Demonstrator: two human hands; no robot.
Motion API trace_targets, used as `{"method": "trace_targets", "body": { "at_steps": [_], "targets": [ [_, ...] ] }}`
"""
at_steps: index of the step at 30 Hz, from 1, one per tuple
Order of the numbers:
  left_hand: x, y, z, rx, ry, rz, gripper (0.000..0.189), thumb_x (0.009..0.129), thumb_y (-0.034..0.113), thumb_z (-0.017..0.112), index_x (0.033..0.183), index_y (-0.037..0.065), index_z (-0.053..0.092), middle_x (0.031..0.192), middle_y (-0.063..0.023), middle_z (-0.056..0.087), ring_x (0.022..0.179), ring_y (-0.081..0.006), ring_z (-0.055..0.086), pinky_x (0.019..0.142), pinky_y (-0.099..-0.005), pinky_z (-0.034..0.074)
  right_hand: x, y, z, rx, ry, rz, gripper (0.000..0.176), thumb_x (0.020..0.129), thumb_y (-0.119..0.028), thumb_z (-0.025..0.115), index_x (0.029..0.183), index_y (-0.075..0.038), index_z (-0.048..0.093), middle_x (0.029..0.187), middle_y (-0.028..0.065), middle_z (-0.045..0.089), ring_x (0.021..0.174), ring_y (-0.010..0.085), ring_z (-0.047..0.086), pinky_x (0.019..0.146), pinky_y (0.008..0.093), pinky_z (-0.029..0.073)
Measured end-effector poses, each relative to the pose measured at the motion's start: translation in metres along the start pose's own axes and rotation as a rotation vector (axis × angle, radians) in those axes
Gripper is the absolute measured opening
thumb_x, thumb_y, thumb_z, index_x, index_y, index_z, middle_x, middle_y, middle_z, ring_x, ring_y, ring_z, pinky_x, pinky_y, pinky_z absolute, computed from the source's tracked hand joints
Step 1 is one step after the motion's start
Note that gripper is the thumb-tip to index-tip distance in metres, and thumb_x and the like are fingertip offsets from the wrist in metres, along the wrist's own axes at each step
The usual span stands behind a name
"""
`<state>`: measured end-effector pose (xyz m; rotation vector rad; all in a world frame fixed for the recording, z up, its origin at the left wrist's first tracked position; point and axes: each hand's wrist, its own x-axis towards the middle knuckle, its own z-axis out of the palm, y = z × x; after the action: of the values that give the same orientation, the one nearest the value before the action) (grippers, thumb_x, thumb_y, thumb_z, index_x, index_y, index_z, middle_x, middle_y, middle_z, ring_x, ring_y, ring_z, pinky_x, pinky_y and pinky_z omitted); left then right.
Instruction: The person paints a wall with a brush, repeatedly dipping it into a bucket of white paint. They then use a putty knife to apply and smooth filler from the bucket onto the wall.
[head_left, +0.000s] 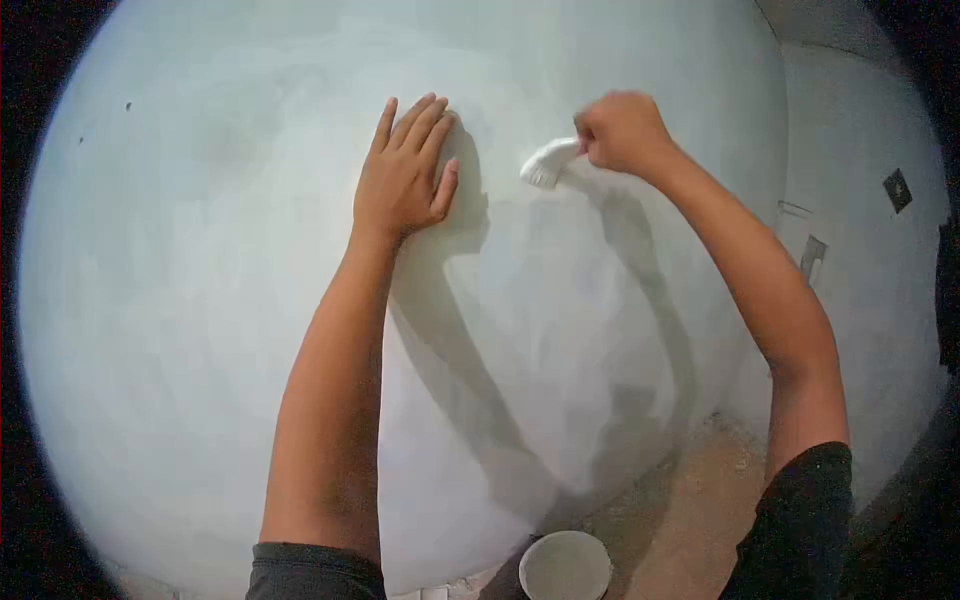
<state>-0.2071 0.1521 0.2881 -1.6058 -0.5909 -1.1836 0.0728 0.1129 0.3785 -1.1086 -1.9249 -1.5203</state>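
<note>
My left hand (405,185) lies flat against a pale wall (250,300), its fingers stretched upward and slightly apart. To the right, my right hand (622,135) is closed around the handle end of a white brush (550,163). The brush points left and down, with its bristle end at or very near the wall surface. Most of its handle is hidden inside my fist. Shadows of both arms fall on the wall below and to the right of my hands.
A round white bucket (565,567) stands at the bottom centre, by the brown, dusty floor (700,510). At right, a side wall (860,130) meets the wall in front at a corner and bears a dark diamond-shaped patch (897,191) and a recessed box (813,260).
</note>
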Motion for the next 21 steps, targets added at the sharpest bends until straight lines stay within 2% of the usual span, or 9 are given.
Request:
{"method": "trace_targets", "body": {
  "at_steps": [3, 4, 6, 10, 13, 14, 16, 18, 21],
  "targets": [
    [-0.003, -0.009, 0.002, 0.017, 0.008, -0.018, 0.045, 0.088, 0.021, 0.048, 0.13, 0.002, 0.049, 0.139, -0.0108, 0.047, 0.135, -0.0264, 0.038, 0.117, -0.0475, 0.019, 0.065, 0.009, -0.012, -0.159, 0.263, 0.028, 0.003, 0.066, -0.012, 0.068, 0.068, -0.013, 0.067, 0.065, 0.008, 0.065, 0.065, 0.0276, 0.065, 0.057, 0.041, 0.05],
    [-0.004, -0.01, 0.001, -0.015, -0.021, -0.035, 0.046, 0.088, 0.022, 0.048, 0.13, 0.002, 0.048, 0.14, -0.011, 0.047, 0.136, -0.0263, 0.037, 0.118, -0.0475, 0.019, 0.078, 0.008, -0.022, -0.156, 0.267, 0.027, 0.003, 0.066, -0.012, 0.068, 0.068, -0.013, 0.067, 0.065, 0.008, 0.065, 0.065, 0.0276, 0.065, 0.057, 0.041, 0.05],
    [-0.005, -0.016, 0.001, 0.0, -0.018, -0.037, 0.046, 0.088, 0.022, 0.048, 0.13, 0.003, 0.048, 0.14, -0.0111, 0.046, 0.136, -0.0263, 0.037, 0.118, -0.0475, 0.019, 0.103, 0.007, -0.036, -0.298, 0.161, 0.147, 0.01, 0.078, -0.017, 0.061, 0.079, -0.011, 0.07, 0.078, 0.0088, 0.069, 0.077, 0.0282, 0.068, 0.069, 0.0408, 0.052],
    [-0.008, -0.028, 0.001, 0.0, 0.011, -0.053, 0.045, 0.088, 0.022, 0.047, 0.129, 0.002, 0.048, 0.14, -0.0112, 0.046, 0.136, -0.027, 0.037, 0.118, -0.0476, 0.019, 0.139, 0.027, -0.025, -0.343, 0.426, 0.262, 0.009, 0.076, -0.019, 0.063, 0.077, -0.013, 0.07, 0.077, 0.0103, 0.069, 0.077, 0.0287, 0.068, 0.069, 0.0413, 0.051],
    [-0.009, -0.04, 0.004, 0.002, 0.027, -0.06, 0.045, 0.087, 0.02, 0.047, 0.128, 0.002, 0.048, 0.14, -0.0117, 0.047, 0.135, -0.0277, 0.038, 0.118, -0.0478, 0.019, 0.143, 0.012, -0.01, -0.421, 0.403, 0.299, 0.009, 0.075, -0.022, 0.065, 0.074, -0.014, 0.069, 0.076, 0.0098, 0.069, 0.073, 0.0266, 0.068, 0.066, 0.0413, 0.051],
    [-0.007, -0.007, 0.001, 0.001, 0.037, -0.048, 0.045, 0.087, 0.019, 0.047, 0.128, 0.002, 0.048, 0.139, -0.012, 0.047, 0.135, -0.0278, 0.038, 0.118, -0.0479, 0.019, 0.102, 0.018, -0.012, -0.448, 0.334, 0.281, 0.012, 0.077, -0.022, 0.063, 0.073, -0.014, 0.069, 0.073, 0.0088, 0.068, 0.07, 0.0237, 0.067, 0.063, 0.0394, 0.05],
    [-0.006, 0.0, -0.002, -0.01, 0.029, -0.05, 0.046, 0.086, 0.019, 0.048, 0.128, 0.002, 0.049, 0.139, -0.0128, 0.047, 0.135, -0.0277, 0.038, 0.118, -0.0481, 0.019, 0.061, -0.002, -0.005, -0.377, 0.456, 0.075, 0.002, 0.071, -0.012, 0.066, 0.071, -0.01, 0.065, 0.065, 0.0094, 0.065, 0.063, 0.0259, 0.066, 0.053, 0.0382, 0.052],
    [-0.005, -0.006, -0.001, -0.019, 0.03, -0.041, 0.046, 0.086, 0.019, 0.048, 0.129, 0.002, 0.049, 0.139, -0.0128, 0.047, 0.135, -0.0274, 0.038, 0.117, -0.0481, 0.02, 0.036, -0.018, 0.015, -0.451, 0.428, 0.006, 0.006, 0.074, -0.013, 0.061, 0.069, -0.012, 0.06, 0.063, 0.0079, 0.062, 0.051, 0.02, 0.063, 0.044, 0.0339, 0.049],
    [-0.005, -0.01, -0.001, -0.018, 0.026, -0.035, 0.046, 0.086, 0.02, 0.048, 0.129, 0.003, 0.049, 0.139, -0.0124, 0.047, 0.135, -0.0267, 0.039, 0.118, -0.0477, 0.02, -0.019, -0.05, 0.032, -0.445, 0.364, -0.057, 0.015, 0.075, -0.017, 0.061, 0.062, -0.011, 0.055, 0.058, 0.0068, 0.057, 0.049, 0.0197, 0.058, 0.043, 0.0323, 0.045]
  ]
}}
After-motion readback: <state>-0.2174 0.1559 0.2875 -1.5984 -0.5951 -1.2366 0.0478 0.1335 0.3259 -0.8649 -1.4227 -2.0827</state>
